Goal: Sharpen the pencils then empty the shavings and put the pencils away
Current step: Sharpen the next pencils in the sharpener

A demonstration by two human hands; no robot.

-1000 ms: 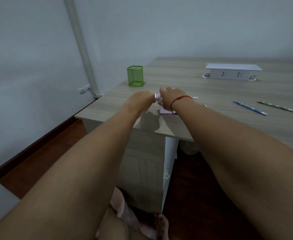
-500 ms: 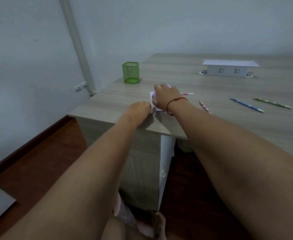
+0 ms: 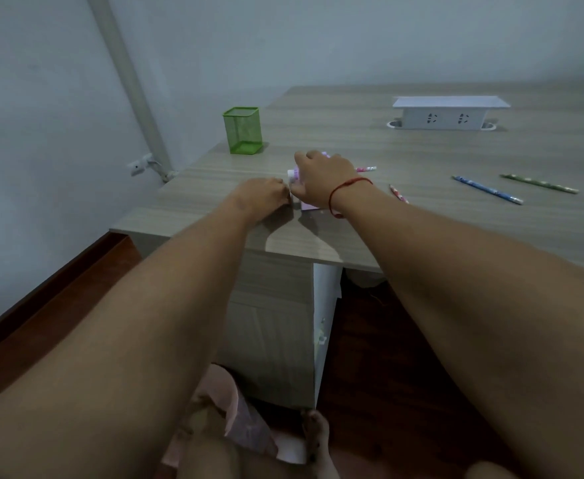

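A pink and white crank sharpener [image 3: 307, 204] stands on the desk [image 3: 421, 216], mostly hidden under my right hand [image 3: 321, 176], which grips its body from above. My left hand [image 3: 261, 195] is at its left side with fingers curled at the white handle. A pink pencil [image 3: 366, 169] sticks out to the right from behind my right hand. Another pink pencil [image 3: 398, 194] lies just right of my wrist. Farther right lie a blue pencil [image 3: 486, 190] and a green pencil [image 3: 539, 183]. A green mesh pencil cup [image 3: 243, 130] stands at the desk's far left.
A white pop-up socket box [image 3: 451, 113] sits at the back of the desk. The desk's left and front edges are close to my hands. Below are a cabinet [image 3: 269, 323], a dark wooden floor and my feet. A wall pipe [image 3: 128, 74] runs down at the left.
My left hand dropped from level with the sharpener's top to low beside it, then rose slightly. My right hand stayed on the sharpener. The camera shifted a little.
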